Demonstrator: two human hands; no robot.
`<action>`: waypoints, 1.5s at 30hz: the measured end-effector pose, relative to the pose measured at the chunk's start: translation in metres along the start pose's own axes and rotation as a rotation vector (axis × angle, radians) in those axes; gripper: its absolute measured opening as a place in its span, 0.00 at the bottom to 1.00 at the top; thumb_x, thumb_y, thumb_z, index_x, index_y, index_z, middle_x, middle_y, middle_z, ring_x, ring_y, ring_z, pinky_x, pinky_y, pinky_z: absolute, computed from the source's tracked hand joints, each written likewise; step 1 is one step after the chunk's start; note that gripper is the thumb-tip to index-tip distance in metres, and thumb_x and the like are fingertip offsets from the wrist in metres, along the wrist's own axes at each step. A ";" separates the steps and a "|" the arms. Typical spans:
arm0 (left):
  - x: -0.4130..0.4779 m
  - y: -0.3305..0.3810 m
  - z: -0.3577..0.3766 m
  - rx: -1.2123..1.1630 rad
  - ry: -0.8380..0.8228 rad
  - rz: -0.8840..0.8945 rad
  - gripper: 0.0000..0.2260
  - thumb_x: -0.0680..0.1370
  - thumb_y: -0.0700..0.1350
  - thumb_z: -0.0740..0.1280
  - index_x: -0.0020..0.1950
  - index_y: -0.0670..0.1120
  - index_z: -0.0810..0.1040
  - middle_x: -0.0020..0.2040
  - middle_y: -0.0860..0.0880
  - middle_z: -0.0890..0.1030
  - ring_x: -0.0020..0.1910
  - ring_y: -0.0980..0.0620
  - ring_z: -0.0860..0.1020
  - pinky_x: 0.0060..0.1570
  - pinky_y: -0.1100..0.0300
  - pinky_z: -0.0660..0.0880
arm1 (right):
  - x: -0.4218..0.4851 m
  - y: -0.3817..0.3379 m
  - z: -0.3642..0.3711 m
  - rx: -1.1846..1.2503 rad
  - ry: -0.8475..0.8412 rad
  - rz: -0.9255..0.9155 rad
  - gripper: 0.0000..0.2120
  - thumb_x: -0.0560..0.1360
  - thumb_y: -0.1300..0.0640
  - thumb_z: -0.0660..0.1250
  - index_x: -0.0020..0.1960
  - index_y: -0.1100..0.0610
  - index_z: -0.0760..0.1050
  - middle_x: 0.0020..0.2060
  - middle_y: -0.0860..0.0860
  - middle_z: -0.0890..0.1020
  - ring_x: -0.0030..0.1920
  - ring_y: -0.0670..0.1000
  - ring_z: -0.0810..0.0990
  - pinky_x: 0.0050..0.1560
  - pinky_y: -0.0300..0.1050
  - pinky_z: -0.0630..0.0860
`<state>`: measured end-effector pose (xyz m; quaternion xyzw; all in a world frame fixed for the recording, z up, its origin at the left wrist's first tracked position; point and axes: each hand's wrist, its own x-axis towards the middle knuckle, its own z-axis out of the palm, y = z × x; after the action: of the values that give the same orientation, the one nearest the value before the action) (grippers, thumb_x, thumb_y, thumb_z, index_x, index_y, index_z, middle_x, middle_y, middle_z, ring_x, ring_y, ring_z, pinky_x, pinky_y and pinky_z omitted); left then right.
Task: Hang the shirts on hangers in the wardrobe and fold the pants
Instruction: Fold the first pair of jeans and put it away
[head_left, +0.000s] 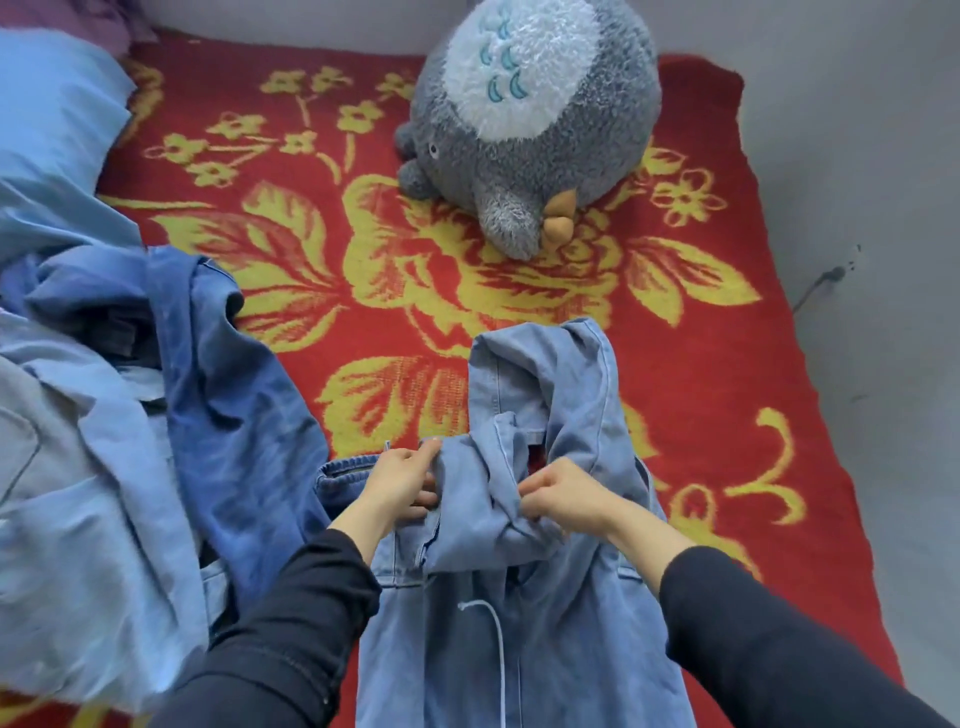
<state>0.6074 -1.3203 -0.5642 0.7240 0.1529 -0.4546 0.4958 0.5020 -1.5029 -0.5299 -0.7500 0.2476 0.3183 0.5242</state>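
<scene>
Red flowered blanket (701, 364) covers the bed, light jeans (519, 597) lying near its front edge. Left hand (400, 480) and right hand (563, 496), fingers curled, pinch the bunched denim. Their fingertips hide in folds; black sleeves (291, 623) run off-frame.

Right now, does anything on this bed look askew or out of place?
Nothing looks damaged. The light denim pants are bunched and twisted where the left grip and right grip pinch them, mid-fold. A crumpled heap of blue clothes lies unsorted to the left, and a plush toy sits on the red blanket.
</scene>
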 end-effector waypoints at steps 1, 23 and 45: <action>0.000 -0.001 0.003 0.065 0.013 0.038 0.15 0.78 0.54 0.66 0.40 0.46 0.68 0.32 0.46 0.67 0.31 0.49 0.66 0.30 0.59 0.61 | -0.009 0.005 0.004 -0.013 -0.065 0.037 0.06 0.66 0.67 0.61 0.30 0.65 0.72 0.25 0.53 0.66 0.25 0.47 0.65 0.27 0.39 0.65; -0.036 0.145 -0.073 0.119 0.251 0.658 0.16 0.76 0.44 0.71 0.62 0.53 0.76 0.56 0.48 0.77 0.58 0.54 0.73 0.55 0.62 0.72 | 0.017 -0.163 -0.070 0.531 0.435 -0.479 0.21 0.76 0.64 0.66 0.69 0.61 0.71 0.50 0.49 0.82 0.44 0.38 0.81 0.44 0.30 0.76; 0.060 0.091 0.122 0.160 0.123 0.544 0.14 0.74 0.62 0.66 0.37 0.54 0.80 0.33 0.59 0.77 0.34 0.60 0.73 0.36 0.66 0.68 | 0.037 0.033 -0.096 0.404 0.103 -0.245 0.07 0.69 0.69 0.70 0.37 0.59 0.81 0.67 0.48 0.73 0.70 0.38 0.62 0.69 0.40 0.57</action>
<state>0.6395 -1.4806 -0.5721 0.8014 -0.0535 -0.2710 0.5305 0.5247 -1.6058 -0.5536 -0.6696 0.2400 0.1578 0.6849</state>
